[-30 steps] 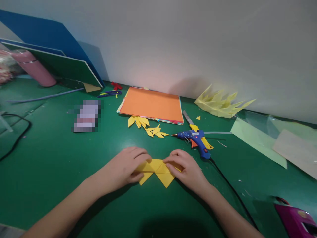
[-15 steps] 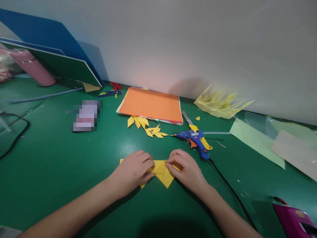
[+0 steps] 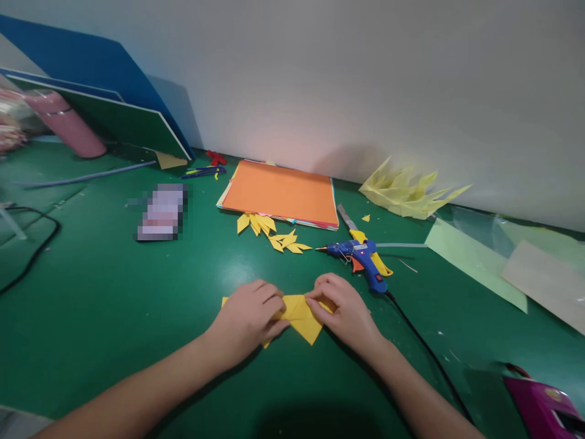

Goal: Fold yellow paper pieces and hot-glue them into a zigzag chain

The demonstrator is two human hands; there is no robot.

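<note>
A folded piece of yellow paper (image 3: 309, 329) lies on the green table, its pointed flaps toward me. My left hand (image 3: 251, 314) covers its left part, fingers curled and pressing on it. At the right part, my right hand (image 3: 342, 308) pinches the upper edge between thumb and forefinger. Both hands hide much of the paper's outer ends. Just beyond them are small yellow paper leaves (image 3: 256, 223) in a cluster. A blue hot glue gun (image 3: 359, 253) rests to the right of the leaves, nozzle pointing left.
Behind the leaves sits a stack of coloured paper (image 3: 281, 192), orange on top. A yellow-handled cutter (image 3: 359, 235) lies by the glue gun, whose black cord (image 3: 425, 347) runs along the right. A phone (image 3: 162, 210), pink bottle (image 3: 68, 125) and spiky yellow paper piece (image 3: 406, 192) stand farther off.
The left hand has shifted very slightly right along the yellow paper, and the front flap has moved a touch right. Both hands keep their hold.
</note>
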